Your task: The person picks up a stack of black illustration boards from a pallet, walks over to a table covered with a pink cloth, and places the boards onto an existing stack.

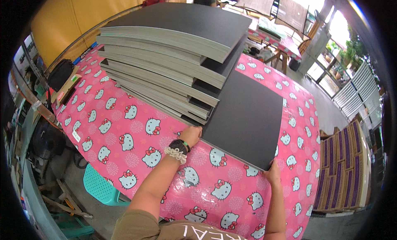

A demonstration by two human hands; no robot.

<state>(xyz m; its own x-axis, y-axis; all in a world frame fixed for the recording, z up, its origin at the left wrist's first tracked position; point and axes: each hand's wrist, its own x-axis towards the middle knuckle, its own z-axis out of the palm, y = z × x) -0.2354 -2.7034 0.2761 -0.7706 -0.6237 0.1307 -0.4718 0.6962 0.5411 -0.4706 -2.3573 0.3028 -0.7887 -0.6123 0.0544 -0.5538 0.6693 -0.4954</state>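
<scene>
A flat dark grey board (250,116) lies on the pink patterned tablecloth, against the right side of a tall stack of dark sheets (165,48). The stack has pale edges and is piled in staggered bundles. My left hand (191,136), with a scrunchie and dark bands on the wrist, is closed at the board's near left corner, beside the bottom of the stack. At the near right corner, my right hand (272,174) grips the board's edge. The fingers beneath it are partly hidden.
A turquoise plastic stool (103,186) stands under the table's left side. Stacked brown cartons (345,169) are on the right. A black bag (62,74) sits at the far left edge. Behind, a second table (285,45) holds more items.
</scene>
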